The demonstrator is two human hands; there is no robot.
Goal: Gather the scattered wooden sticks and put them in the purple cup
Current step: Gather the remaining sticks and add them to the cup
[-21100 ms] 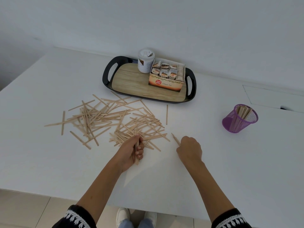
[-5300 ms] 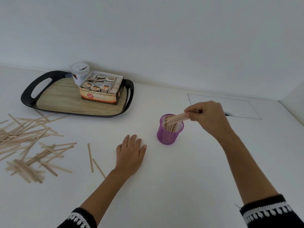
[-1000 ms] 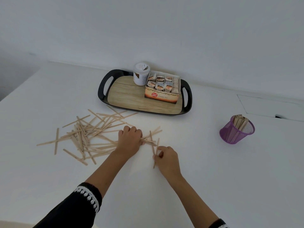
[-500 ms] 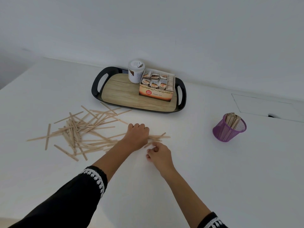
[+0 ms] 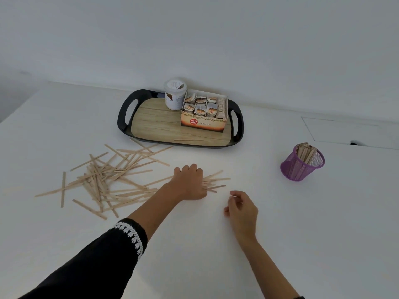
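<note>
Several wooden sticks (image 5: 112,175) lie scattered on the white table at the left. My left hand (image 5: 190,182) grips a bundle of sticks (image 5: 216,181) whose ends fan out to its right. My right hand (image 5: 241,210) hovers a little right of and nearer than that bundle, fingers loosely curled, holding nothing. The purple mesh cup (image 5: 301,166) stands at the right with several sticks upright in it.
A black tray (image 5: 127,113) with a wood-look floor stands at the back, carrying a white jar (image 5: 174,93), a tea box (image 5: 205,114) and one stray stick (image 5: 189,139). A rectangular hatch (image 5: 349,131) is set in the table at the far right.
My right hand has drawn back from the bundle toward me and to the right. My left hand still grips the sticks in the same place.
</note>
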